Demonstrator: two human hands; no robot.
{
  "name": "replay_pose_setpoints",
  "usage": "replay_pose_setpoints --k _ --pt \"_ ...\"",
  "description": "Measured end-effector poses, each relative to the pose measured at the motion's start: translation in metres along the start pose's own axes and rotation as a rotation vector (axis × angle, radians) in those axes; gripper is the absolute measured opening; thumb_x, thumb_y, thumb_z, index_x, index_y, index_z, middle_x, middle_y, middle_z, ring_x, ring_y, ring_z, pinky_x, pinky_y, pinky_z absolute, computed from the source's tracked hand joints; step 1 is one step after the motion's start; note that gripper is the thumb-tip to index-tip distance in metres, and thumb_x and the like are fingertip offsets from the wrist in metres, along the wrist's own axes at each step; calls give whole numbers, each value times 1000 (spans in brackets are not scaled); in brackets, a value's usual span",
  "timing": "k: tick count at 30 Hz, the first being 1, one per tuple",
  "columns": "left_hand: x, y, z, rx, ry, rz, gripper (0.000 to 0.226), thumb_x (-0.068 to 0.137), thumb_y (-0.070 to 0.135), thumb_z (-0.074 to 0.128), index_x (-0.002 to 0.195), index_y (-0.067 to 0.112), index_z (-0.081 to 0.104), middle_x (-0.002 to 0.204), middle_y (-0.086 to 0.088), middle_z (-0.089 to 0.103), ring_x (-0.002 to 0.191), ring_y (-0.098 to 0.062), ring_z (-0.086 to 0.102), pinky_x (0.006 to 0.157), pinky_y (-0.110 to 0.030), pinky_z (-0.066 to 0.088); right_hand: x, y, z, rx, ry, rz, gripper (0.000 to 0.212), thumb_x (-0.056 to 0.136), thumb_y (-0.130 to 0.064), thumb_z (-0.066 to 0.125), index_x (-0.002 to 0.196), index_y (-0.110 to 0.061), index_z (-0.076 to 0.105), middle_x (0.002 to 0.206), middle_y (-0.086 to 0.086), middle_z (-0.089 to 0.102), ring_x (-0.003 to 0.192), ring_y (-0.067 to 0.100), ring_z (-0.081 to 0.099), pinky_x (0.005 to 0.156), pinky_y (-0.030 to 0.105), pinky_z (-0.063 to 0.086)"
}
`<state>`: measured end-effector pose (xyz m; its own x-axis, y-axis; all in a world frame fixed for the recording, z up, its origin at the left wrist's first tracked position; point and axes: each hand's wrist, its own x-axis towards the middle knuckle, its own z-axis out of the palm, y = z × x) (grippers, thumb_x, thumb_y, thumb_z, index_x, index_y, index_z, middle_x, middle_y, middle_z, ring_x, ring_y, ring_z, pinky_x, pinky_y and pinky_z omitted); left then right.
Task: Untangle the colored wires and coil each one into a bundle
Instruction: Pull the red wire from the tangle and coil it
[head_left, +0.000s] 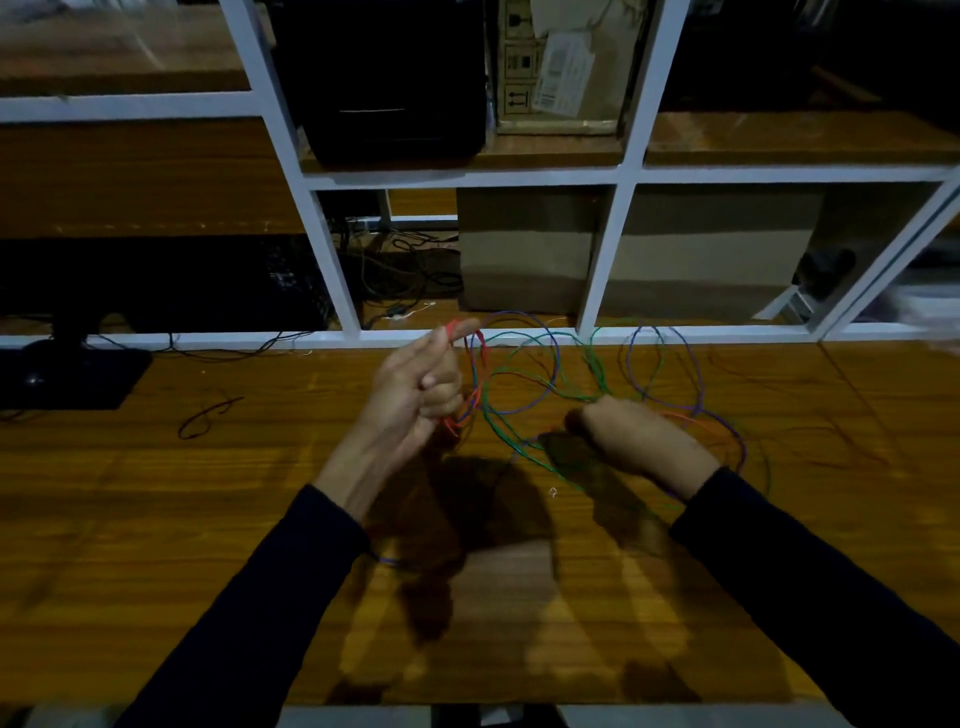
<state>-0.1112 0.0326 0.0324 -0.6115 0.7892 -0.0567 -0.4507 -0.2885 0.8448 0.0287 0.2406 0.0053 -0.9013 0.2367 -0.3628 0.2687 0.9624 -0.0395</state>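
Loosely tangled wires (545, 384), red, green, purple loops overlapping

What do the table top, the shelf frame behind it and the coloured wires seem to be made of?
Table top: wood or wood-look laminate, with brown grain streaks and a slight sheen; which one is unclear. Shelf frame: white painted bars, probably metal, with straight square edges. Coloured wires: thin strands in red, green and purple, apparently plastic-insulated, holding springy loops. The left hand grips the red wire.
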Motion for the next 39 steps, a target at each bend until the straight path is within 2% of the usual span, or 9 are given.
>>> replay_pose_setpoints --k 7,10,14,19,22,27,31,36,39 --pt "5 -44 21 583 28 108 24 108 18 38 125 10 54 81 -11 73 76 -26 73 71 -35 61 -22 -31 -14 -39 196 -345 26 96 -22 56 120 -28 54 101 1 65 88 24 65 68 39 53" --pt "10 -57 19 861 94 94 22 104 36 43 102 25 61 82 -5 74 78 -27 74 76 -48 61 -20 -26 -13 -58 438 -441 17 98 -29 51 116 -31 50 90 2 68 79 29 64 63 38 47" --pt "10 -56 22 1192 80 138 31 106 31 40 90 13 58 66 4 63 59 -2 57 62 -28 43 -19 -16 -20 187 564 -504 21 99 -39 51 93 -18 55 83 0 62 76 24 60 66 39 47" --pt "9 -39 20 961 -31 69 30 106 30 42 110 11 65 61 9 51 56 -11 43 54 -28 32 -8 11 -17 568 473 -381 35 79 -55 75 89 -27 57 77 -5 59 71 15 56 65 41 50" --pt "6 -28 22 735 13 -16 26 103 22 52 124 9 63 71 -5 50 62 -13 45 52 -18 37 -5 24 -9 631 360 -331 40 71 -61 78 90 -31 61 78 -5 64 76 13 61 77 39 50" --pt "9 -18 5 676 7 1 29 84 25 78 110 13 73 84 -9 68 77 -16 63 68 -21 50 -4 35 -3 921 205 -370 17 86 -26 72 99 -15 72 85 3 67 78 14 61 70 28 47" --pt "6 -4 -4 678 87 21 23 91 21 70 104 3 73 59 16 64 52 4 51 52 -12 37 4 51 -4 1186 486 -133 10 94 -9 61 93 -9 71 77 -11 72 68 -6 62 64 10 45" --pt "6 16 -26 559 248 91 19 89 16 70 95 -2 74 70 -8 52 50 -7 31 46 -21 19 19 84 3 1307 731 244 20 95 -32 63 83 -19 74 80 -2 68 52 4 44 52 26 37" --pt "3 31 -40 511 301 113 20 83 21 73 92 3 75 74 -10 52 49 -8 31 44 -18 21 19 103 3 1303 849 378 23 96 -32 61 86 -16 73 52 -19 56 46 -3 42 52 20 33"
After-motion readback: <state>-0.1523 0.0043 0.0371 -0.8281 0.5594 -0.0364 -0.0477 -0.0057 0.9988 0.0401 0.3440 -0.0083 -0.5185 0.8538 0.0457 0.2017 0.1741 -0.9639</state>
